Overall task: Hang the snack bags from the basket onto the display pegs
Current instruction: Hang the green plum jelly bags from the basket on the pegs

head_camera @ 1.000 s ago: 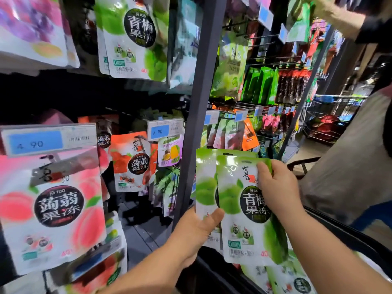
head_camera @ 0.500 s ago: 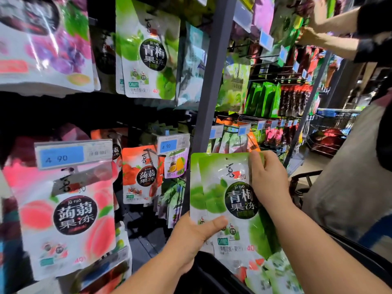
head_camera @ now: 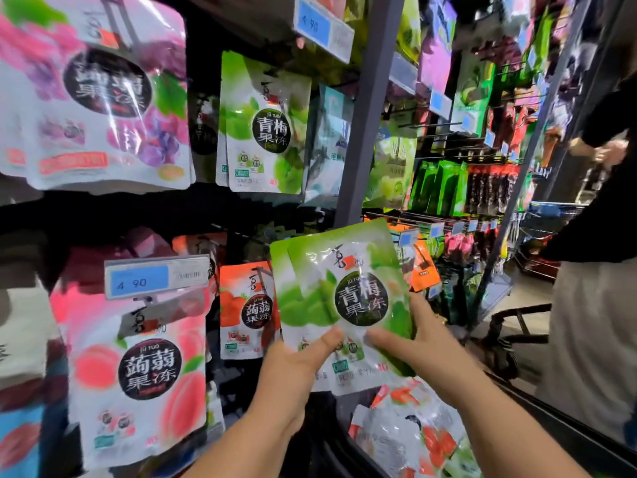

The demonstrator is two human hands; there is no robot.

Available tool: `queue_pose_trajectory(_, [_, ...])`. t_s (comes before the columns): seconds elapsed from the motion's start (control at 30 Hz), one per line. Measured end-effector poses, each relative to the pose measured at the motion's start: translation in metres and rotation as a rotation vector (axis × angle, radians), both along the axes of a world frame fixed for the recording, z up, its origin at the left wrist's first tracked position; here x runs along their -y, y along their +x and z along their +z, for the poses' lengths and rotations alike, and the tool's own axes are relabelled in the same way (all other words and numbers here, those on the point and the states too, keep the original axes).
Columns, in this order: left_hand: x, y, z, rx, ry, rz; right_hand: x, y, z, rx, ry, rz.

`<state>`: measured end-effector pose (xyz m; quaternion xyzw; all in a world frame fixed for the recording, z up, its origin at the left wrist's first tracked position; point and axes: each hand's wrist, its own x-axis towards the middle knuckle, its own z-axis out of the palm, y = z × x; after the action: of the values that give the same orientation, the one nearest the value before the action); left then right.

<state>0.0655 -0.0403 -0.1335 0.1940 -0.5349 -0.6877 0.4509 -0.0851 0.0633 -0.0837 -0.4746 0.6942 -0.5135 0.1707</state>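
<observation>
Two green snack bags [head_camera: 344,288], one behind the other, are held up in front of the display. My left hand [head_camera: 296,367] grips their lower left edge with the thumb across the front. My right hand [head_camera: 417,343] holds the lower right side, thumb on the front. Matching green bags [head_camera: 263,125] hang on a peg higher up, left of the grey upright post [head_camera: 365,108]. The dark basket [head_camera: 537,432] sits below my hands, with more snack bags [head_camera: 406,432] lying in it.
Pink peach bags [head_camera: 138,370] and a price tag [head_camera: 155,276] hang at the lower left, purple grape bags [head_camera: 93,91] above. Orange bags [head_camera: 246,308] hang beside the held bags. Another person [head_camera: 599,270] stands at the right by more pegs.
The green bags have risen and tilted slightly right. My right hand slid from the top right corner down to the lower right side. The view has swung upward.
</observation>
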Motion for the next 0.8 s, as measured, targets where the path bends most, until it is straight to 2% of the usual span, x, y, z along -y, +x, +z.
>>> queue_pose_trajectory(0.27, [0.009,0.03,0.024,0.046,-0.145,0.168,0.021,0.018,0.013,0.097,-0.082,0.159])
queue_pose_trajectory(0.4, [0.015,0.046,0.051,0.094,-0.215,0.263,0.037,0.032,0.028,0.115,-0.185,0.151])
queue_pose_trajectory(0.6, [0.029,0.072,0.105,0.163,-0.332,0.432,0.068,0.035,0.065,0.264,-0.345,0.12])
queue_pose_trajectory(0.8, [0.044,0.097,0.143,0.17,-0.41,0.617,0.104,0.037,0.105,0.332,-0.467,0.204])
